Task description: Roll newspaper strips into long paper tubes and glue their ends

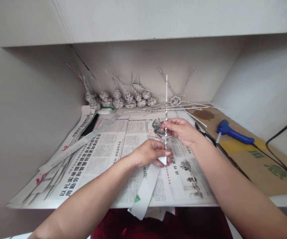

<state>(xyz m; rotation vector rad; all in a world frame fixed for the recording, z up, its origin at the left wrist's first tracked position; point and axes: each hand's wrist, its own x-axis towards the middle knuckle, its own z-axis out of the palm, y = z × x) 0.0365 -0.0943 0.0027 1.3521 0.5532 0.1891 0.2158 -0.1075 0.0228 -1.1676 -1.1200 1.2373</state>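
Observation:
A thin rolled paper tube (166, 91) stands upright, its lower part marked in black and white. The fingers of my right hand (180, 130) pinch it partway up. Lower down, my left hand (147, 152) has its thumb and fingers closed round the tube's bottom end, where it meets a white paper strip (145, 192). That strip slants down towards me and hangs over the front edge, with green marks on it. Just behind my right fingers lies a dark crumpled lump (157, 126) on a small printed piece of paper.
Newspaper (93, 166) covers the worktop. Cut paper strips (56, 162) lie at left. Woven paper gourd shapes (118, 100) line the back, beside a started weave (175, 100) with loose tubes. A blue glue gun (234, 132) with its cord rests on cardboard (248, 166), near dark-handled scissors (204, 132).

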